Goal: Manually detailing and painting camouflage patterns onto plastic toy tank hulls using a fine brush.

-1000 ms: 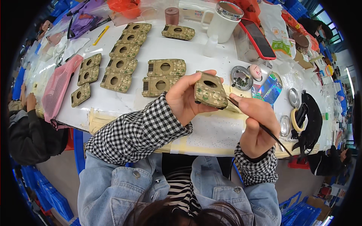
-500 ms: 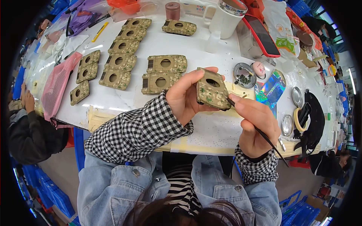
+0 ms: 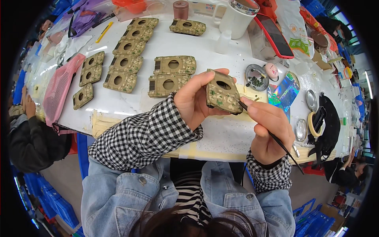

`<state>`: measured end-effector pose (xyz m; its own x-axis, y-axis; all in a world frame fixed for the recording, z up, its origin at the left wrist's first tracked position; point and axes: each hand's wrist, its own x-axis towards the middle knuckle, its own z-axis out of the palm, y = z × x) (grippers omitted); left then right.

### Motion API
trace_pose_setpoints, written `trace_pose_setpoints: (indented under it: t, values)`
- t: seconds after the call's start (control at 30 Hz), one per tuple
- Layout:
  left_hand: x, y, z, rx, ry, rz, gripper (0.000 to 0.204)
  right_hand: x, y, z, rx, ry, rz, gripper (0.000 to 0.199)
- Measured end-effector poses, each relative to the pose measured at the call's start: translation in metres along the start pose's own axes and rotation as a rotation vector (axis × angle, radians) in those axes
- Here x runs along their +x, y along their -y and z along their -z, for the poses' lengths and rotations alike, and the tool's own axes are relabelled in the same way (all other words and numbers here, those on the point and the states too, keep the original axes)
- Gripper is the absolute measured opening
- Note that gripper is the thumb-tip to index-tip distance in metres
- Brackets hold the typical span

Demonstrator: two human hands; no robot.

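My left hand (image 3: 194,98) is closed round a camouflage-painted model tank hull (image 3: 221,96), holding it tilted above the table. A round hole shows in the hull's top. My right hand (image 3: 272,130) pinches a slim black pen-like tool (image 3: 285,148); its exact kind does not show. The tool's tip touches or nearly touches the hull's near right corner. Just left of my left hand lie two more hulls, one (image 3: 175,65) behind the other (image 3: 166,85). Beyond my right hand, a round dish (image 3: 256,78) holds small dark green pieces.
A column of matching hulls (image 3: 123,63) and a smaller group (image 3: 91,75) stand at left, beside a pink mesh pouch (image 3: 63,93). A white mug (image 3: 233,21) and red-cased phone (image 3: 274,35) are at the back. Shiny film (image 3: 286,93), tape roll (image 3: 315,125) and black cloth (image 3: 331,122) lie at right.
My right hand and the tool have shifted very slightly, the tool's rear end a little to the right. My left hand still holds the hull in almost the same place.
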<state>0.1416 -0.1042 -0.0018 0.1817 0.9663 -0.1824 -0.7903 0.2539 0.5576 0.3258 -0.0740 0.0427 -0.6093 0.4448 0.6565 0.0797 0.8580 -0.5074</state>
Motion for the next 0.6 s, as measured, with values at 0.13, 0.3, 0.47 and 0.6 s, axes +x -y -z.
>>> trace_pose_setpoints:
  t: [0.13, 0.3, 0.47, 0.6]
  values:
    - [-0.0001, -0.0002, -0.0001, 0.0, 0.003, 0.005, 0.05, 0.0002, 0.0008, -0.0001, -0.019, 0.007, 0.002, 0.026]
    - [0.0002, 0.0002, 0.0011, -0.003, 0.004, 0.013, 0.05, -0.0001, 0.0, -0.0001, -0.018, 0.011, 0.008, 0.026]
    - [0.0004, 0.0, 0.0023, -0.003, 0.015, 0.019, 0.05, -0.0001, -0.0002, -0.0002, -0.007, 0.007, 0.013, 0.026]
    - [0.0003, -0.0001, 0.0008, -0.001, 0.006, 0.021, 0.05, 0.0003, -0.0002, -0.0002, -0.013, 0.008, 0.016, 0.026]
